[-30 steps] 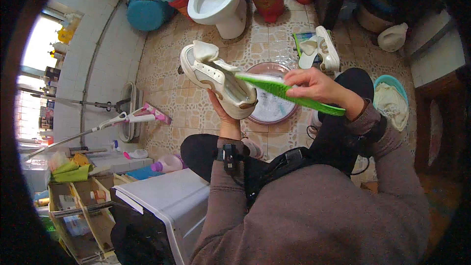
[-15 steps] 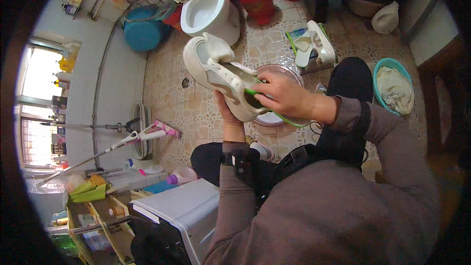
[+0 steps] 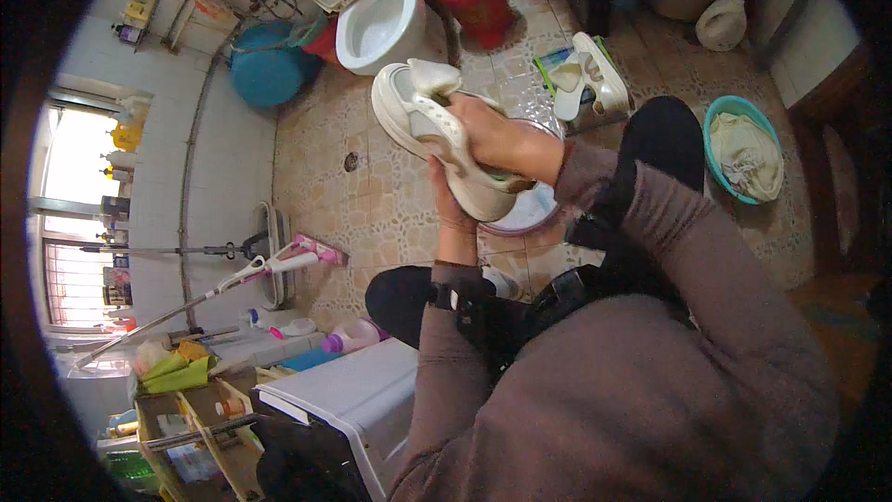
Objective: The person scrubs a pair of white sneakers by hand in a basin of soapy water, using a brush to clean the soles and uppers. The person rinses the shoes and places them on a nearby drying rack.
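Observation:
A white sneaker hangs tilted over the floor, its toe pointing up and away and its tongue folded outward. My left hand is closed around its underside near the heel. My right hand reaches into the shoe's opening, so its fingers are hidden. A sliver of a green-edged insole shows inside at the heel, below the right hand. Beneath the shoe stands a round basin with a pinkish rim, partly covered by shoe and arm.
Ahead to the right, a second white shoe lies beside a pale insole. A turquoise basin holds pale cloth. A toilet and red bucket stand ahead; a pink mop leans left, near a white lidded box.
My right hand has slid from the heel opening deeper into the shoe, toward the toe. The green-edged insole that stuck out is now mostly inside. The shoe has shifted slightly right.

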Action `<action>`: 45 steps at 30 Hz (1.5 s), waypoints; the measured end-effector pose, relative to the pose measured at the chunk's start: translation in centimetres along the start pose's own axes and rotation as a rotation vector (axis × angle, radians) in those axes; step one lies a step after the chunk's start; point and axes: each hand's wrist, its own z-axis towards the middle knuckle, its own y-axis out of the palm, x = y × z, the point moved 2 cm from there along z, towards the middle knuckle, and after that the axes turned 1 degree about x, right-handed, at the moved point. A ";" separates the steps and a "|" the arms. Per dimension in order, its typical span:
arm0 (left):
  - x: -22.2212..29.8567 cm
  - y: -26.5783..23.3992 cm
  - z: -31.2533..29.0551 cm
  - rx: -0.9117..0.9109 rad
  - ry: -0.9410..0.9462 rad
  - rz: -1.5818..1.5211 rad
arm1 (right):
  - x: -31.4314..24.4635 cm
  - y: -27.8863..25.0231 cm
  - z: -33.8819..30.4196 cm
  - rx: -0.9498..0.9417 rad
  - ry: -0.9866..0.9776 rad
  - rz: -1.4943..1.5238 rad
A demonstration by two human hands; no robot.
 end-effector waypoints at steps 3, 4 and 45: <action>0.2 -0.8 0.0 -0.015 -0.030 -0.112 | -0.6 -0.1 1.2 -0.417 0.000 -0.255; 0.2 -1.0 -0.1 0.062 -0.042 -0.091 | -0.9 -0.4 1.2 -0.528 -0.032 -0.381; -3.7 -2.7 -0.2 0.087 -0.326 -0.287 | 1.5 -0.1 -7.0 -0.768 0.313 -0.006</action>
